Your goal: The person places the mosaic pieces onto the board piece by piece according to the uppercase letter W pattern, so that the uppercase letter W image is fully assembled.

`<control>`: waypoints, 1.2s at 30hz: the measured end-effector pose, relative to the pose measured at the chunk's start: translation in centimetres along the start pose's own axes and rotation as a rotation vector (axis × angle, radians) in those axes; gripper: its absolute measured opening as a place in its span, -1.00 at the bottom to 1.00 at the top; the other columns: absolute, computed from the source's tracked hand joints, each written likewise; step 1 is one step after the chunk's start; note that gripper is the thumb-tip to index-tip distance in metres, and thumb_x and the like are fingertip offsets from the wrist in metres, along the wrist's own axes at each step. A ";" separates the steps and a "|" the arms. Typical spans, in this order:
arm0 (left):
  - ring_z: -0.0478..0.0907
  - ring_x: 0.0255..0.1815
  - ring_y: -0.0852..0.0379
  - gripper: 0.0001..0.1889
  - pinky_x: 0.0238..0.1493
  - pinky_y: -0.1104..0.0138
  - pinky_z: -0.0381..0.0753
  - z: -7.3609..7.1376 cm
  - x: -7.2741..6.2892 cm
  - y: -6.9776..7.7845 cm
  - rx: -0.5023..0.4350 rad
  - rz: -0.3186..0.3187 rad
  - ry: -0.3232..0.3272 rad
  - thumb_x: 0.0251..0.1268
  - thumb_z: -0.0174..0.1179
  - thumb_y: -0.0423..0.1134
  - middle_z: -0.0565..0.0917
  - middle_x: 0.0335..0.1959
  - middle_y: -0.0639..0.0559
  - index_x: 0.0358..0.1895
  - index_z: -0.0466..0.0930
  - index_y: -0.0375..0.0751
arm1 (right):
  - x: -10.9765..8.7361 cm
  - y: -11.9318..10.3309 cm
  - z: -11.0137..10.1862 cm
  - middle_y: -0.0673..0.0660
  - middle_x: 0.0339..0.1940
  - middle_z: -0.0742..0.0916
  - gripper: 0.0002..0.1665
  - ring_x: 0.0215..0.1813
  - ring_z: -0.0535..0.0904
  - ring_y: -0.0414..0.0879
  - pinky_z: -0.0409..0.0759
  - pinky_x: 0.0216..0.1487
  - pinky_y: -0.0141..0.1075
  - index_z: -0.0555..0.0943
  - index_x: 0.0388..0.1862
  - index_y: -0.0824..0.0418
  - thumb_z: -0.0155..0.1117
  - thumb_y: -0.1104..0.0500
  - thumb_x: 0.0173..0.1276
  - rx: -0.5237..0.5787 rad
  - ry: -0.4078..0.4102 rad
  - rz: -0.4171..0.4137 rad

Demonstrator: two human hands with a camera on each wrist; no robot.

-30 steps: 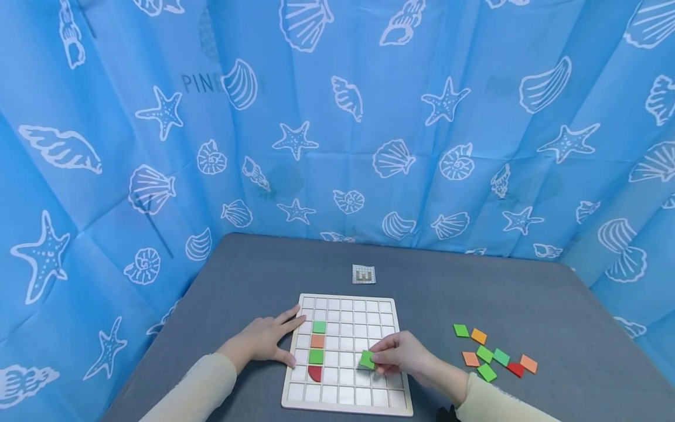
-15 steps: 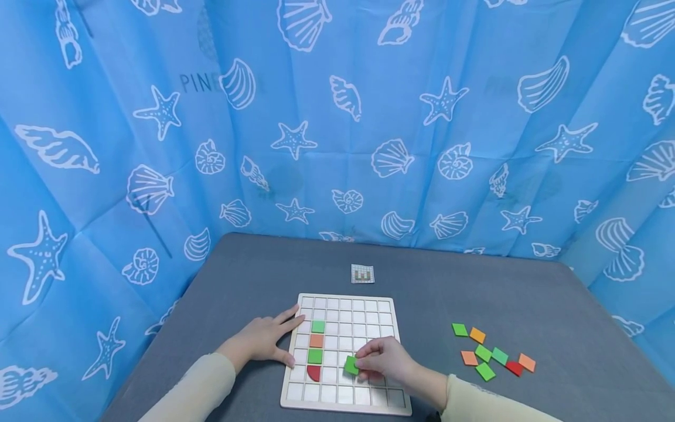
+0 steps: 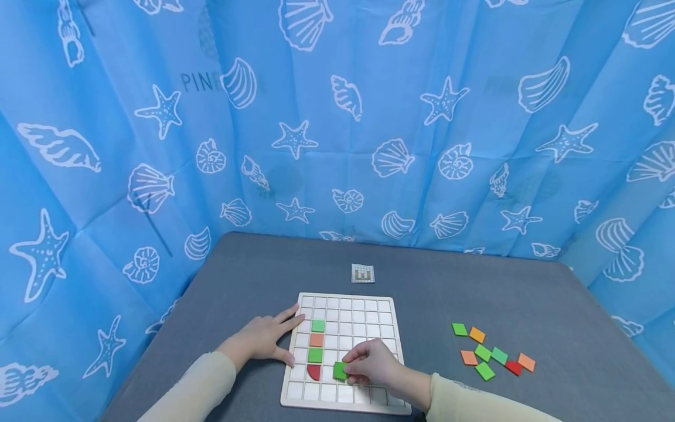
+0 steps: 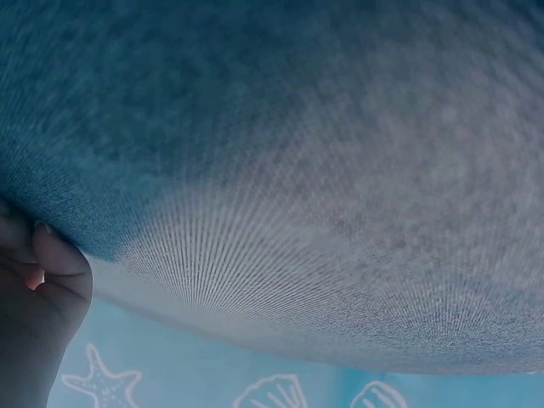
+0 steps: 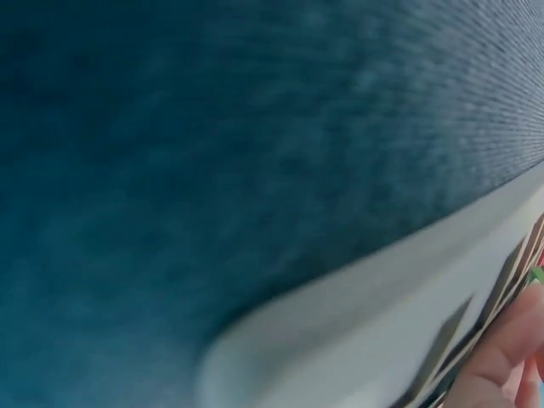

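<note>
A white grid board with a pale wooden frame lies on the grey table. My left hand rests at its left edge, fingers spread over the rim; the left wrist view shows part of this hand. My right hand pinches a green square tile between thumb and fingers, low over the board's lower middle cells. In one column to the left sit a light green tile, an orange tile, a green tile and a red quarter-round tile. The right wrist view catches fingers beside the board's edge.
Several loose tiles lie on the table to the right, among them a green one, an orange one and a red one. Behind the board lies a small pattern card. A blue shell-print curtain hangs behind the table.
My right hand has carried the green tile leftward across the board, nearer the red quarter-round tile. The left hand stays at the board's left edge.
</note>
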State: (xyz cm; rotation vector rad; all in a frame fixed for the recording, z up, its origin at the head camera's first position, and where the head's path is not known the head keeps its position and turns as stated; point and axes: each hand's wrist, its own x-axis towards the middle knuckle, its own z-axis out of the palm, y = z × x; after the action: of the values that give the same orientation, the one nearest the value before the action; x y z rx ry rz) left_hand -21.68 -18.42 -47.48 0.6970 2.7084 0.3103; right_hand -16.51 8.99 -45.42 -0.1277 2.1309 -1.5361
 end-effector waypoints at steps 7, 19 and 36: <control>0.40 0.27 -0.21 0.05 0.17 -0.04 0.39 -0.1 -0.3 0.1 0.005 -0.002 0.003 -0.04 0.24 0.41 0.03 0.57 0.03 0.55 0.10 0.05 | 0.2 -0.4 0.6 0.05 -0.54 0.72 -0.93 -0.60 0.56 -0.28 0.51 -0.58 -0.46 0.67 -0.29 0.42 0.32 0.43 0.23 -0.034 -0.008 -0.028; 0.39 0.28 -0.23 0.04 0.17 -0.05 0.39 -0.3 -0.5 0.4 -0.002 -0.006 0.008 -0.03 0.27 0.38 0.05 0.56 0.03 0.54 0.12 0.04 | 0.6 -0.9 1.3 0.09 -0.54 0.72 -0.93 -0.60 0.58 -0.27 0.61 -0.50 -0.40 0.68 -0.29 0.39 0.28 0.45 0.26 -0.020 -0.050 0.025; 0.39 0.29 -0.22 0.04 0.20 -0.04 0.36 -0.3 -0.5 0.6 0.007 -0.008 0.011 -0.04 0.27 0.37 0.06 0.56 0.02 0.53 0.14 0.00 | 1.0 -1.0 1.4 0.09 -0.54 0.72 -0.94 -0.61 0.57 -0.27 0.62 -0.48 -0.40 0.68 -0.32 0.38 0.29 0.45 0.25 -0.030 -0.076 0.039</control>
State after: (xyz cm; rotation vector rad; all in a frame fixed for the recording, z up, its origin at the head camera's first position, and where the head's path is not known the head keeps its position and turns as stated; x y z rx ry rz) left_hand -21.17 -18.18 -46.87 0.6885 2.7235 0.3032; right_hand -16.93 7.04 -45.22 -0.1517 2.0849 -1.4547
